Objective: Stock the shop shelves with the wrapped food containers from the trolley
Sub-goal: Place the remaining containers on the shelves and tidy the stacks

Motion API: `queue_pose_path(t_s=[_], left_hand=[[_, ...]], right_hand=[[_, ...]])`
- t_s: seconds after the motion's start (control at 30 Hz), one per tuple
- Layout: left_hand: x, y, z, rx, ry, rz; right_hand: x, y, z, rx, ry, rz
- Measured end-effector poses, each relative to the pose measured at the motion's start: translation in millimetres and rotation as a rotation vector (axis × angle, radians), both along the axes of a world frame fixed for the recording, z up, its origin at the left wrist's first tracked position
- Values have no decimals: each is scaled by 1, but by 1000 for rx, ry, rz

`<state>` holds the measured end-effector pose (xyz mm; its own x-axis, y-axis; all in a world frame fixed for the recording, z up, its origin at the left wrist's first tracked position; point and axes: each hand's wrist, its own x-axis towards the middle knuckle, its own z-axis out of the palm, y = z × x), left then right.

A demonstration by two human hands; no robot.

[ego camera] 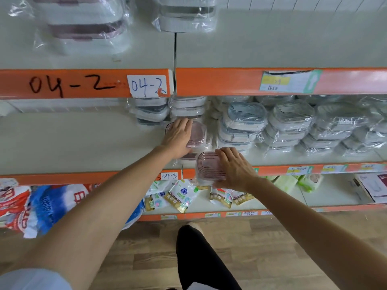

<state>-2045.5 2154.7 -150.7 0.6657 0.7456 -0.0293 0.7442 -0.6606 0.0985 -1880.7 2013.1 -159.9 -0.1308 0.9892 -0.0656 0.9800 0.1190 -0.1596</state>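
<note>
My left hand (178, 137) lies flat, fingers straight, on top of a pink-lidded wrapped container (198, 133) that tops a small stack on the middle shelf (73, 141). My right hand (234, 168) grips a second pink-lidded wrapped container (208, 166) by its right side, holding it at the shelf's front edge, just right of and below the stack. The trolley is out of view.
Stacks of grey-lidded wrapped containers (245, 122) fill the middle shelf to the right; more stand behind the pink stack (152, 110). The top shelf holds larger wrapped containers (83, 24). The bottom shelf carries sachets (182, 197) and bags (41, 206). My dark-trousered leg (201, 254) is over the wooden floor.
</note>
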Motion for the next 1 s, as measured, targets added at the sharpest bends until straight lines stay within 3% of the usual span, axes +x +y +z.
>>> queue_pose_path(t_s=[0.27,0.47,0.8,1.0], left_hand=[[-90,-78,64,60,-88,177],[-133,-129,133,87,-221,158],[-109,-121,214,274,-356,140],[-64,-72,250,338,-326,138]], right_hand=[[-39,-47,67,61,-21,93],[-57,-78,137,103,78,-17],[-26,-39,232,350,139,-245],[-4,20,269,377,123,-197]])
